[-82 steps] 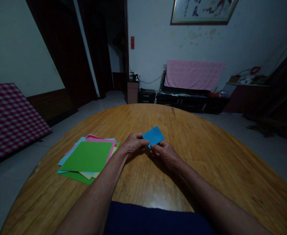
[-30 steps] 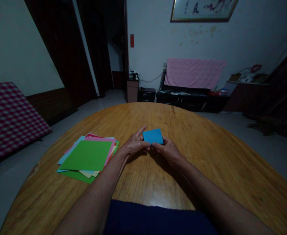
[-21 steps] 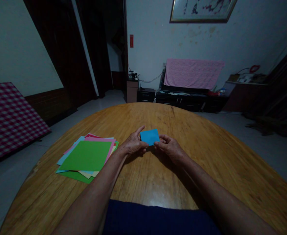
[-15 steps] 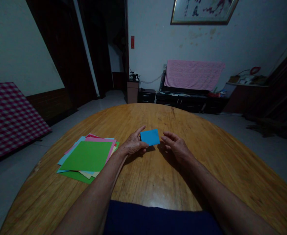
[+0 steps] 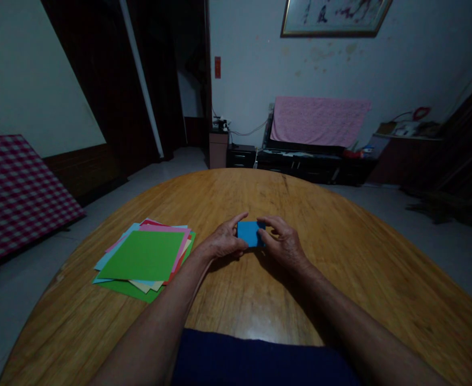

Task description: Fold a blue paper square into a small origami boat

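Note:
A small blue rectangle of folded paper (image 5: 249, 234) is between my hands, just above the middle of the round table. My left hand (image 5: 226, 239) holds its left end, thumb on top at the lower left corner and index finger stretched out past the upper edge. My right hand (image 5: 283, 241) is at the right end, with the thumb on the paper's face and the index finger at its upper right corner. The underside of the paper and the fingers beneath it are hidden.
To the left lies a loose stack of coloured paper sheets (image 5: 141, 256), a green one on top. All this rests on a round wooden table (image 5: 236, 305). Beyond it stand a low black cabinet (image 5: 300, 168) and something draped with a pink cloth (image 5: 319, 120).
The right hand let go of the paper's right end, moved off a little, then came back onto it. The paper has turned more level and shifted slightly toward me.

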`<state>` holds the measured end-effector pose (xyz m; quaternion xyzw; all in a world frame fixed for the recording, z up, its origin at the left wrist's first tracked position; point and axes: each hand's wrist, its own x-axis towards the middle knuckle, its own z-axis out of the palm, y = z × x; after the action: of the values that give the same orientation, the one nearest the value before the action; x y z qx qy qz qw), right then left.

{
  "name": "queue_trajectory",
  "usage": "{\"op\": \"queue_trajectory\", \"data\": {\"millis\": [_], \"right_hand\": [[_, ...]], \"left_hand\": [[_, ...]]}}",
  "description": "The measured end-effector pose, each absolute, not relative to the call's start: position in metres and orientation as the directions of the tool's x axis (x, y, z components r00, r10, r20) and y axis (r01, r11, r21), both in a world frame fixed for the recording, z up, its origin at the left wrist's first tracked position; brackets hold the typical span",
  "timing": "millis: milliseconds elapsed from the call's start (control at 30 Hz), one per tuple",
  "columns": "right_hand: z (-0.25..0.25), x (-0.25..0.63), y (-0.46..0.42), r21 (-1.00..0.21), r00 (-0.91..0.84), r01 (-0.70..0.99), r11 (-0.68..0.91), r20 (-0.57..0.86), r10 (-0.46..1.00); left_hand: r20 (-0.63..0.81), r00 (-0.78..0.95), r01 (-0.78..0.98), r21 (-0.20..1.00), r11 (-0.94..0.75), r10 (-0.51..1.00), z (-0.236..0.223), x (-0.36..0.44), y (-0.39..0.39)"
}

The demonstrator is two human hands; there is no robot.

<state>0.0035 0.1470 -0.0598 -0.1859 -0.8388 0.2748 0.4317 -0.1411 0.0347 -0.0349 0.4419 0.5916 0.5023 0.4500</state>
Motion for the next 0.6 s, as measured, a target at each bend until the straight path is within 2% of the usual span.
{"op": "queue_trajectory", "data": {"millis": [133,367,600], "right_hand": [[-0.057,0.003,0.143,-0.506,-0.574,0.073,0.859,0.683,0.451],[-0.051,0.004,0.14,-0.414,-0.587,0.032,0.91,0.729,0.352],[-0.047,0.006,0.137,-0.465,-0.625,0.11,0.878,0.654,0.425]], "left_hand": [[-0.083,-0.178,0.07,0.993,0.097,0.981,-0.035,-0.139,0.035],[-0.095,-0.18,0.083,0.99,0.111,0.979,-0.039,-0.141,0.034],[-0.089,-0.17,0.061,0.993,0.101,0.981,-0.043,-0.14,0.033]]}}
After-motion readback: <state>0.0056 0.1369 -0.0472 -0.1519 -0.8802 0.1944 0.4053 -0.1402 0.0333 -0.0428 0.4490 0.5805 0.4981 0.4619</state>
